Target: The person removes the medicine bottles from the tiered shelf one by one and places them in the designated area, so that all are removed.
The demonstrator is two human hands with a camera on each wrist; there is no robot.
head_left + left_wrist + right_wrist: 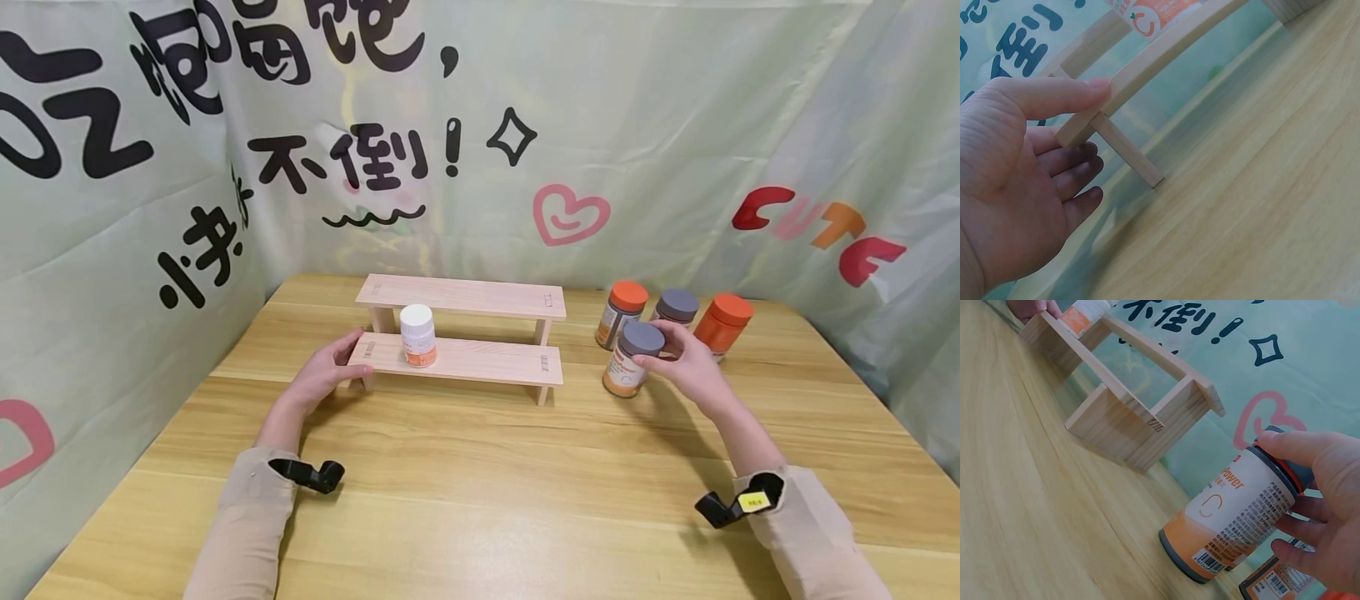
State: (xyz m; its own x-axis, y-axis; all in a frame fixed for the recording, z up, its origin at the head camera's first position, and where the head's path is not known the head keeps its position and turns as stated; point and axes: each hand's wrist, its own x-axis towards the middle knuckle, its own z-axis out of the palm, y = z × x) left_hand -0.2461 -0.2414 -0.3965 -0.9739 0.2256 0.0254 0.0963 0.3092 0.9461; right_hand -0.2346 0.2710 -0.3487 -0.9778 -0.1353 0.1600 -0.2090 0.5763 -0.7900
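A two-step wooden shelf (487,360) stands on the table. My left hand (324,372) grips the left end of its lower step, thumb at the front edge and fingers behind and beneath, as the left wrist view shows. On that step, toward the left, a white-capped bottle (417,336) with an orange-and-white label stands upright. To the right of the shelf, my right hand (686,367) holds a grey-capped supplement bottle (1225,515) near its cap, between thumb and fingers. This bottle leans a little; whether its base touches the table I cannot tell.
Behind the held bottle stand an orange-capped bottle (622,313), another grey-capped bottle (677,306) and an orange bottle (724,323). A printed curtain (645,108) hangs along the back and left edges of the wooden table (480,500).
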